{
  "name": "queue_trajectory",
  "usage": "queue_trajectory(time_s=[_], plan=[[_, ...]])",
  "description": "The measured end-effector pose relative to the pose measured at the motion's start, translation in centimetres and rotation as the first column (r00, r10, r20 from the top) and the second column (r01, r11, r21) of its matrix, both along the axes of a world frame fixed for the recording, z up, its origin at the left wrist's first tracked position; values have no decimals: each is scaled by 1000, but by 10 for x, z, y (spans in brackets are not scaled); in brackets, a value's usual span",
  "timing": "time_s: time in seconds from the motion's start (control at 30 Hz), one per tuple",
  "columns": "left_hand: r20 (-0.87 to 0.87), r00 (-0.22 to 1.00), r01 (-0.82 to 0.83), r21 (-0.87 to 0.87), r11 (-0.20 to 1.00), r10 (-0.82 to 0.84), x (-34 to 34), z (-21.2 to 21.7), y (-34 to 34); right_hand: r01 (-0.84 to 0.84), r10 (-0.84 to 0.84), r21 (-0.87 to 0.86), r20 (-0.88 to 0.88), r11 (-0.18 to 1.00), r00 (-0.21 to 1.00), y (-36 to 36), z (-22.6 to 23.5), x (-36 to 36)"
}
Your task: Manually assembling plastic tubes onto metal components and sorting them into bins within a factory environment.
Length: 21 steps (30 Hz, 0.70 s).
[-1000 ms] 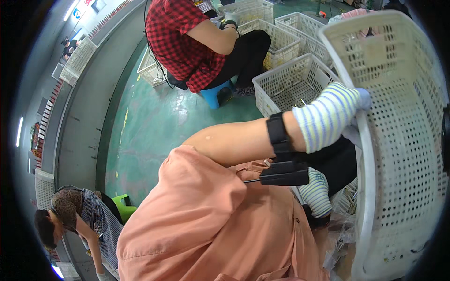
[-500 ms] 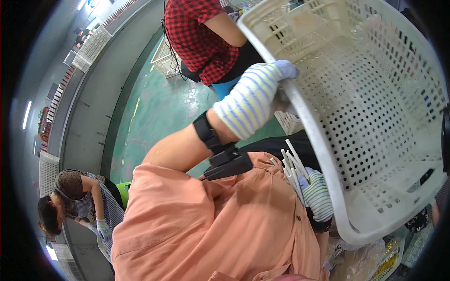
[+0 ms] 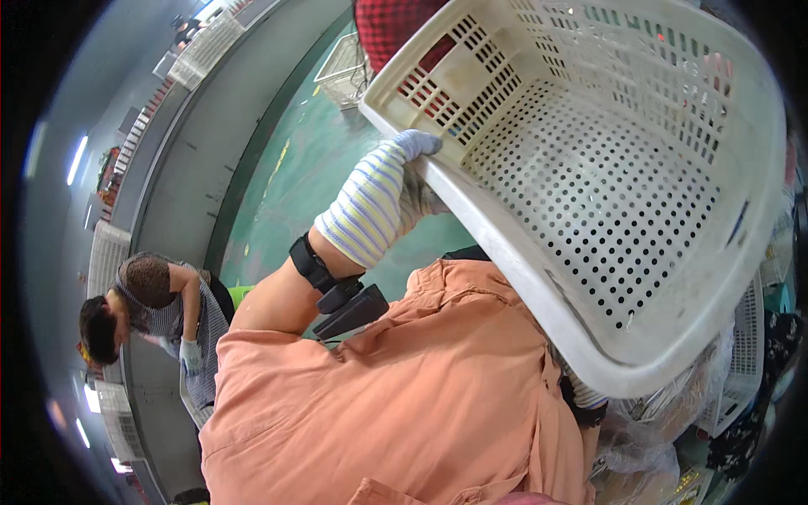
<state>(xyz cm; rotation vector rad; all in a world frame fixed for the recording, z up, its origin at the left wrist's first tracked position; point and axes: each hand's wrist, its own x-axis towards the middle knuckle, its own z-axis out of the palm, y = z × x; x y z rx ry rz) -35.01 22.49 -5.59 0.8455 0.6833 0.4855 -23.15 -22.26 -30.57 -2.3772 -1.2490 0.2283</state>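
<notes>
My left hand (image 3: 374, 195), in a striped knit glove, is closed on the near left rim of a large white plastic basket (image 3: 539, 311). The basket is tilted toward me, so its perforated floor and slotted walls show, with nothing lying in it. Only a strip of my right hand (image 3: 587, 396), also gloved in stripes, shows under the basket's lower rim. Its fingers are hidden, and so is whatever they hold. A black device is strapped to my left wrist.
Clear plastic film (image 3: 640, 438) and another white crate (image 3: 745, 362) lie at the lower right. A person in a red checked shirt (image 3: 387, 29) stands close behind the basket. Another person (image 3: 181, 316) bends at the left beside a long grey wall. A white crate (image 3: 343, 71) stands on the green floor.
The basket and my left hand have shifted left in view, and more of the basket's floor shows. My right hand, earlier closed around several thin white sticks, is now mostly covered by the basket.
</notes>
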Motion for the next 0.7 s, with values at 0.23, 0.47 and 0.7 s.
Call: queue_trajectory(time_s=[0.23, 0.47, 0.7], plan=[[-44, 986, -161, -16, 987, 160, -31, -13, 49, -72, 68, -76, -53, 994, 996, 150, 67, 46], [-171, 927, -321, 104, 941, 335, -53, -8, 68, -73, 71, -50, -57, 996, 996, 157, 69, 56], [-187, 948, -246, 94, 965, 260, -94, -8, 73, -91, 87, -52, -78, 994, 993, 157, 74, 53]])
